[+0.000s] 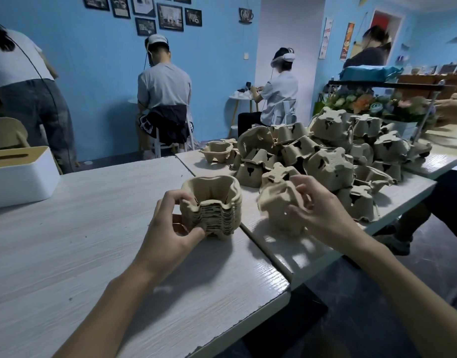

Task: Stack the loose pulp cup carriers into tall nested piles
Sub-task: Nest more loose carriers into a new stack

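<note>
A nested pile of brown pulp cup carriers (217,208) stands upright on the white table near its right edge, cup wells facing up. My left hand (170,226) grips the pile's near left side, thumb and fingers pinching the stacked rims. Just to the right, my right hand (318,210) holds a single loose carrier (276,205), tilted and upside down, a little above the second table. Behind it lies a big heap of loose carriers (333,156), most upside down.
A white box with a wooden lid (18,177) sits at the table's left. A narrow gap (261,244) runs between the two tables. A small stack of upright carriers (217,151) rests at the far side. Flowers (377,103) and seated persons are behind.
</note>
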Motion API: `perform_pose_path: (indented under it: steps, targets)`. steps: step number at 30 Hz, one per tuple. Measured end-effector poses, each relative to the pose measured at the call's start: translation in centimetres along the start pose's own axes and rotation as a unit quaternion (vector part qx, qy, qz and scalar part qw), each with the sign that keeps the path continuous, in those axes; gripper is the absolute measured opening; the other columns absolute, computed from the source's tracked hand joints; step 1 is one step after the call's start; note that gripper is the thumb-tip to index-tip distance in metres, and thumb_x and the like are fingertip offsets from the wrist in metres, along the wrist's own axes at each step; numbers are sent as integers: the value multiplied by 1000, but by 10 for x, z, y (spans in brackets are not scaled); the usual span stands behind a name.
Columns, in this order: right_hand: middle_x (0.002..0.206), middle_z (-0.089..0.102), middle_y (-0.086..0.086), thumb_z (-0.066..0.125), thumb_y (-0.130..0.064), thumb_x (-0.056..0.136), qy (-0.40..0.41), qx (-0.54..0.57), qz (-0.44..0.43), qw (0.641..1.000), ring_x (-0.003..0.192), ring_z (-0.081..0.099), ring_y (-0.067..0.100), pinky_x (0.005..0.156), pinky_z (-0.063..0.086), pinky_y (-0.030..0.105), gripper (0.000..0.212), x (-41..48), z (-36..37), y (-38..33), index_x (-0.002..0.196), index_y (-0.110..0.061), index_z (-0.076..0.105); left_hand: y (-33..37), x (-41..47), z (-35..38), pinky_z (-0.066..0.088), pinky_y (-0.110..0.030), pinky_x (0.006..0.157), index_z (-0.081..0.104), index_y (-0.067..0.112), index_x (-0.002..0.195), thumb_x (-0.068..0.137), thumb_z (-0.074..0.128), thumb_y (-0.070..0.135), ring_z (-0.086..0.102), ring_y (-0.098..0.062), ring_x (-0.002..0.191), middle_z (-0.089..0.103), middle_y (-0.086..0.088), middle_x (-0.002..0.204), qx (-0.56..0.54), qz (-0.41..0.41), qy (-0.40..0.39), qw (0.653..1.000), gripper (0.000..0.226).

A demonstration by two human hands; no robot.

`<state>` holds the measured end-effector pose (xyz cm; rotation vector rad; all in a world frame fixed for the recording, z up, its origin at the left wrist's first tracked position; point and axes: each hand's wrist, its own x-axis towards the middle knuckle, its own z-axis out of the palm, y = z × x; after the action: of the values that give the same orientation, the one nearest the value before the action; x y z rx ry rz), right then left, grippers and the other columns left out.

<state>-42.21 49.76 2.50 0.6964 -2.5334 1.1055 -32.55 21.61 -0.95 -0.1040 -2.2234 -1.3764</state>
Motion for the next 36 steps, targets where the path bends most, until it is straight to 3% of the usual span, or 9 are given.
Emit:
perform_pose_path:
  steps: [4, 7, 10, 16, 23, 26, 30, 32, 36]
  targets:
    - [110, 58, 1, 69, -4, 88, 50, 158, 20, 986, 107, 61, 12, 89, 55, 24, 59, -6, 12, -3, 131, -31, 39, 0, -1, 5, 49, -18, 66, 46, 49, 105, 83, 75, 8, 62, -6, 78, 51, -2, 117, 6, 10, -1, 1000, 55]
    - [125, 46, 9, 72, -3, 85, 0, 146, 28, 989, 115, 57, 20, 94, 55, 34, 84, -11, 17, 1, 140, -48, 26, 1, -2, 7, 48, -16, 65, 45, 48, 104, 84, 75, 9, 62, -3, 77, 50, -2, 117, 4, 13, 1, 1000, 54]
    - [140, 26, -5, 75, 0, 82, -55, 113, 3, 992, 135, 41, 20, 106, 46, 34, 98, -14, 15, 0, 141, -57, 22, 2, -3, 8, 48, -15, 65, 45, 47, 106, 84, 75, 9, 61, -1, 78, 50, -2, 119, 2, 17, 1, 1000, 53]
    - [137, 37, -4, 80, -46, 69, -40, 72, 7, 997, 117, 45, 10, 92, 35, 15, 77, -9, 16, -6, 134, -43, 39, 2, -3, 9, 48, -15, 65, 45, 44, 108, 84, 75, 9, 61, 0, 82, 49, -1, 119, 1, 19, 2, 1000, 52]
    - [112, 56, 9, 77, -50, 70, 70, 145, -2, 987, 95, 63, 18, 90, 53, 33, 51, -6, 16, -7, 111, -35, 50, -1, -3, 10, 48, -16, 67, 45, 48, 107, 84, 76, 10, 61, -3, 83, 49, 3, 119, 0, 23, 4, 1000, 55]
    - [100, 58, 3, 78, -39, 75, 114, 237, -32, 964, 86, 65, 8, 79, 54, 24, 49, -4, 15, -25, 111, -28, 47, -2, -2, 11, 50, -18, 67, 44, 49, 107, 83, 76, 9, 61, -3, 84, 50, 2, 119, -3, 25, 3, 1000, 56]
    - [95, 55, -2, 74, -18, 82, 89, 347, -67, 931, 81, 63, -1, 68, 55, 21, 50, 4, 21, -51, 120, -13, 42, -4, -2, 13, 51, -20, 67, 37, 58, 115, 85, 77, 15, 62, -6, 90, 48, 6, 124, -8, 27, -5, 1000, 66]
    - [93, 58, -9, 78, -24, 82, 68, 336, -76, 936, 85, 62, 3, 74, 57, 31, 50, 11, 30, -61, 119, -20, 44, -6, -2, 13, 53, -24, 70, 29, 64, 124, 85, 77, 17, 62, -13, 95, 47, 10, 129, -14, 26, -8, 1000, 77]
    - [95, 58, -9, 76, -30, 80, 41, 322, -84, 942, 86, 60, 1, 77, 49, 24, 49, 20, 51, -71, 119, -21, 47, -8, -1, 13, 53, -25, 72, 15, 56, 139, 85, 77, 10, 63, -13, 94, 44, 13, 131, -24, 14, -18, 999, 94]
